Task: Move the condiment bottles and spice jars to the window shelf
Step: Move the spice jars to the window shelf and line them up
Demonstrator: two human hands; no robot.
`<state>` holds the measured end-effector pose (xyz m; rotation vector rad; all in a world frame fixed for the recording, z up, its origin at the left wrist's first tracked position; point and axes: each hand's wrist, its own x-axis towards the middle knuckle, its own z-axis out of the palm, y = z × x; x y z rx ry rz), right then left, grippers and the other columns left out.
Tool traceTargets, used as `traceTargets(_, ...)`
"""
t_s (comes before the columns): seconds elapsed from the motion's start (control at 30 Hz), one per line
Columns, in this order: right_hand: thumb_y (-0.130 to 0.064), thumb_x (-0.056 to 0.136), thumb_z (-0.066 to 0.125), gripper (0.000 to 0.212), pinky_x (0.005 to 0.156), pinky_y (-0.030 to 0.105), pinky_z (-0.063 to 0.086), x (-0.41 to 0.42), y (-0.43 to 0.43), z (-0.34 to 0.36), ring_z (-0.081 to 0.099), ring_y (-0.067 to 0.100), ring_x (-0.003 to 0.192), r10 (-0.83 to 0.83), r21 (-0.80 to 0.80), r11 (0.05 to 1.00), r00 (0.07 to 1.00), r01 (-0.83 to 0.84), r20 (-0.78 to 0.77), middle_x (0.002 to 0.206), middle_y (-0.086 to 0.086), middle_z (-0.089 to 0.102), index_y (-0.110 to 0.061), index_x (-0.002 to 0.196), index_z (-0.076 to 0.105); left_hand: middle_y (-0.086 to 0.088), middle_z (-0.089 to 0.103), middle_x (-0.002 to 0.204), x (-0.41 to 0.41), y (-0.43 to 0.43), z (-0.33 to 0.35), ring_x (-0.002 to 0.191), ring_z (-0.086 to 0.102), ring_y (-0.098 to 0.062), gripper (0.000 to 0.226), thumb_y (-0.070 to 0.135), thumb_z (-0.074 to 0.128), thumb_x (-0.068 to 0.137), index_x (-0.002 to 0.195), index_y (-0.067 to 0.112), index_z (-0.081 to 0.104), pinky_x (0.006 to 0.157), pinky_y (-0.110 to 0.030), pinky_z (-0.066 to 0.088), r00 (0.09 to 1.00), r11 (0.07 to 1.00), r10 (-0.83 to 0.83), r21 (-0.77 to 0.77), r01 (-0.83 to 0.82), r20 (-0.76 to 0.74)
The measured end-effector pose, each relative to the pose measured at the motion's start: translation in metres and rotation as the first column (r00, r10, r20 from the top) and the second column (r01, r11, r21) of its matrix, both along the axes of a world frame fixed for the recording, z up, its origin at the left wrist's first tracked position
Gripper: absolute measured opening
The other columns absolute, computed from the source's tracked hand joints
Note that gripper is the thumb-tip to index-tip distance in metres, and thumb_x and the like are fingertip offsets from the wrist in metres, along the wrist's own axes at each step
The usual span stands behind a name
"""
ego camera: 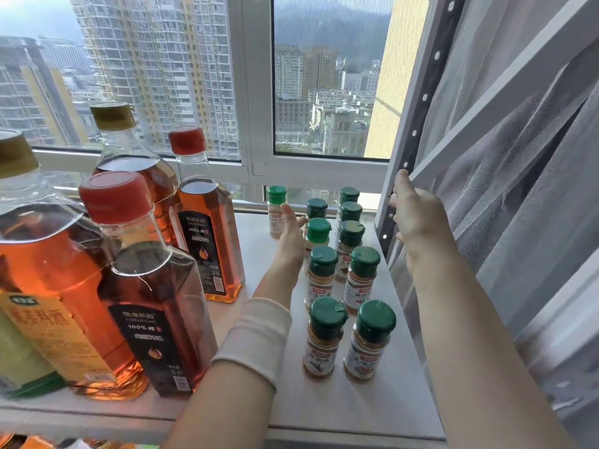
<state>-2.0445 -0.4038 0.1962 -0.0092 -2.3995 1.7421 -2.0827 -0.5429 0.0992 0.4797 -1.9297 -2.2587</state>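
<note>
Several green-capped spice jars (327,335) stand in two rows on the white window shelf (340,406), with one jar (276,210) apart at the back left. Tall amber bottles with red caps (152,286) and gold caps (39,254) fill the shelf's left side. My left hand (291,234) reaches flat between the bottles and the jar rows, fingers apart, holding nothing, its edge close to the left jar row. My right hand (418,222) is raised at the right, fingers resting against the metal rack upright (408,147), holding nothing.
The window frame (256,124) and glass close off the back of the shelf. A metal rack covered by a sheer grey curtain (518,189) bounds the right side. More bottles (39,443) show below the shelf's front edge at the lower left.
</note>
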Motion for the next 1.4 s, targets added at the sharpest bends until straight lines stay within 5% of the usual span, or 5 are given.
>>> traceTargets(0.23, -0.041, 0.098, 0.031, 0.058, 0.091, 0.046, 0.043, -0.003, -0.001, -0.002, 0.054, 0.035, 0.095, -0.015, 0.013, 1.0, 1.0, 0.015, -0.003, 0.099, 0.024, 0.06, 0.011, 0.11, 0.052, -0.014, 0.047, 0.139, -0.006, -0.006, -0.009, 0.123, 0.047, -0.027, 0.07, 0.055, 0.011, 0.094, 0.135, 0.008, 0.042, 0.105, -0.04, 0.032, 0.966, 0.976, 0.216, 0.035, -0.213, -0.14)
traceTargets(0.4, -0.039, 0.099, 0.029, 0.048, 0.062, 0.031, 0.027, -0.006, -0.007, 0.003, 0.033, 0.018, 0.056, -0.034, 0.073, 0.997, 0.999, 0.033, 0.006, 0.059, 0.004, 0.034, -0.011, 0.061, 0.037, -0.011, 0.036, 0.145, -0.019, -0.024, -0.016, 0.135, 0.031, -0.028, 0.067, 0.057, 0.013, 0.093, 0.141, 0.013, 0.03, 0.113, -0.047, 0.022, 0.842, 0.85, 0.523, 0.017, -0.526, -0.132)
traceTargets(0.63, -0.042, 0.099, 0.027, 0.047, 0.057, 0.03, 0.03, -0.01, -0.004, 0.009, 0.039, 0.015, 0.059, -0.041, 0.1, 0.994, 0.999, 0.039, 0.015, 0.065, 0.003, 0.044, -0.007, 0.076, 0.049, -0.013, 0.046, 0.139, -0.046, -0.033, -0.004, 0.127, 0.043, -0.031, 0.075, 0.06, 0.005, 0.091, 0.139, 0.013, 0.037, 0.109, -0.041, 0.028, 0.92, 0.915, 0.391, 0.12, -0.386, -0.018)
traceTargets(0.8, -0.043, 0.099, 0.027, 0.056, 0.084, 0.043, 0.044, -0.008, -0.004, 0.009, 0.043, 0.018, 0.068, -0.034, 0.052, 0.998, 0.999, 0.033, 0.015, 0.073, 0.006, 0.047, 0.005, 0.101, 0.057, -0.015, 0.056, 0.123, -0.047, -0.029, 0.0, 0.114, 0.051, -0.03, 0.079, 0.062, 0.003, 0.09, 0.13, 0.01, 0.046, 0.098, -0.038, 0.034, 0.972, 0.965, 0.237, 0.122, -0.234, -0.011)
traceTargets(1.4, -0.042, 0.098, 0.029, 0.054, 0.085, 0.041, 0.043, -0.014, -0.001, 0.002, 0.047, 0.022, 0.076, -0.057, 0.024, 0.998, 0.998, 0.057, -0.021, 0.07, 0.003, 0.048, 0.004, 0.098, 0.058, -0.019, 0.034, 0.147, -0.056, -0.011, 0.004, 0.13, 0.039, -0.04, 0.087, 0.069, -0.001, 0.084, 0.142, 0.012, 0.031, 0.106, -0.054, 0.03, 0.996, 0.975, -0.077, 0.21, 0.065, 0.048)
